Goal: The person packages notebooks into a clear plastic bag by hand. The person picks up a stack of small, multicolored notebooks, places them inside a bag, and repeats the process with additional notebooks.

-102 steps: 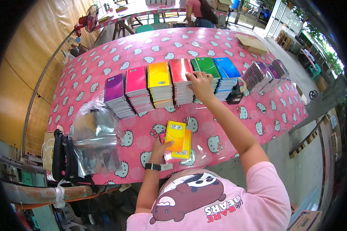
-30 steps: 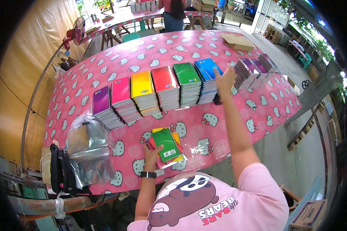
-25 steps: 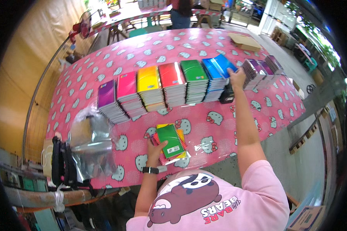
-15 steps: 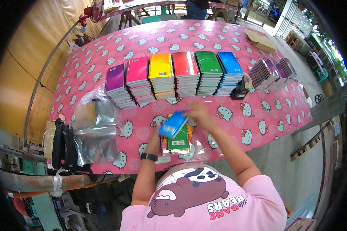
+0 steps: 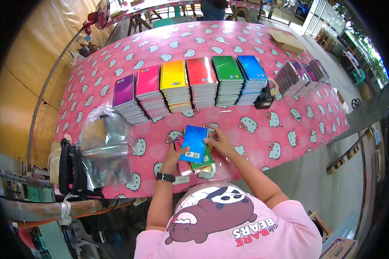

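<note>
A blue spiral notebook [image 5: 195,139] lies slightly askew on a small pile, back cover up with a white label at its lower edge. From its lower left, my left hand [image 5: 173,156] grips it, thumb on the cover; its other fingers are mostly hidden. My right hand [image 5: 220,142] holds the wire-bound right edge between thumb and fingers. Underneath, a green notebook [image 5: 207,159] and a pink notebook [image 5: 183,167] stick out, along with a bit of yellow. Clear plastic lies beneath and beside the pile.
Beyond my hands stand notebook stacks: purple [image 5: 124,90], pink [image 5: 147,80], yellow [image 5: 173,73], red [image 5: 201,71], green [image 5: 227,68] and blue [image 5: 252,67]. A tape dispenser [image 5: 264,100] and bundled notebooks [image 5: 291,77] sit right. Clear plastic bags [image 5: 106,159] and a black bag [image 5: 69,166] lie left.
The blue notebook has come down onto the pile and turned more upright. My right hand has moved lower along its right edge, and my left thumb now rests on its cover.
</note>
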